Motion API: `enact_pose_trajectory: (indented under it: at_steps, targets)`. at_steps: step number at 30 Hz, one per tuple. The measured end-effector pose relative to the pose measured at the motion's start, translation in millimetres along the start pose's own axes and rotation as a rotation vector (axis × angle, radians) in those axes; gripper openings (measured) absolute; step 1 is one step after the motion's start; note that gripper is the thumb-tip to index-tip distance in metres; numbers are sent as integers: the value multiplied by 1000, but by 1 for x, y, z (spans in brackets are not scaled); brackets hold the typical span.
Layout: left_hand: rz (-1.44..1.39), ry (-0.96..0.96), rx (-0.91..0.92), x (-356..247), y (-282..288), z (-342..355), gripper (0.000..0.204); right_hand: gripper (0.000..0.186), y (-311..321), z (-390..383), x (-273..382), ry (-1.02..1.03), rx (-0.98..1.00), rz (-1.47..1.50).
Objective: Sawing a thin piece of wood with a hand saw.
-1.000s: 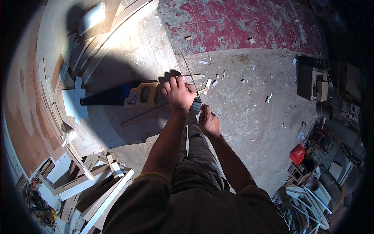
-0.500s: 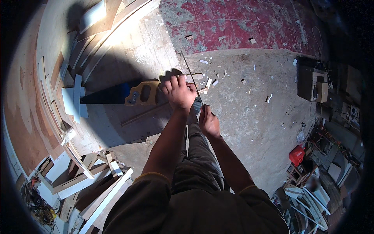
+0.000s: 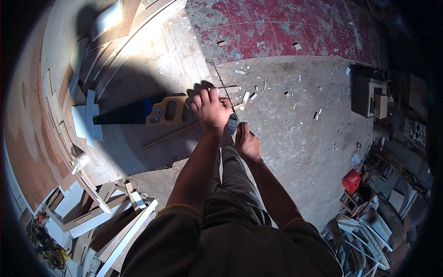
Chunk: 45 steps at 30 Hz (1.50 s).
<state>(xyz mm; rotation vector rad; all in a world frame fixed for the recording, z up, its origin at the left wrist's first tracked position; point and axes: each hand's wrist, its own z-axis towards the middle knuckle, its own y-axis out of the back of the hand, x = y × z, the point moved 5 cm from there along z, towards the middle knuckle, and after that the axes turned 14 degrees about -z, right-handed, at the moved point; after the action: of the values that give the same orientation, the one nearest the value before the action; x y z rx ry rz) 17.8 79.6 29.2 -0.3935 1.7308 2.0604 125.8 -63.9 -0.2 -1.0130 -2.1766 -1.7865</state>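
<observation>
My left hand is closed, pressing down on a thin wooden strip at the edge of the workbench. The strip's far end sticks out past the bench edge. My right hand is wrapped round the near end of a saw. Its blade shows edge-on as a long dark line, crossing beside my left fingertips and close to the strip's end. The saw's handle is hidden in my fist. To the left of my left hand, a handsaw with a yellow handle and dark blade lies on the bench.
Small wood offcuts are scattered over the concrete floor. Boards and strips cover the bench's left side. Scrap wood is piled at lower left. A wooden box and a red case stand at right.
My right hand has shifted very slightly back along with the saw. My left hand keeps its grip on the strip. The whole view has tilted a little.
</observation>
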Motion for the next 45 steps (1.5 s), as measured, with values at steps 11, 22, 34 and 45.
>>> enact_pose_trajectory:
  at_steps: [11, 22, 34, 45]
  targets:
    - [-357, -372, 165, -1, 22, -23, 34, 18, 15, 4, 1, 90, -82, 129]
    - [-511, -501, 311, 18, 21, -23, 19, 18, 28, 4, 1, 19, -13, 182]
    - [-433, -411, 214, 5, 24, -8, 5, 17, 18, 2, 6, 34, 9, 205]
    - [-42, -81, 48, -5, 1, 5, 21, 22, 9, 0, 4, 61, -18, 110]
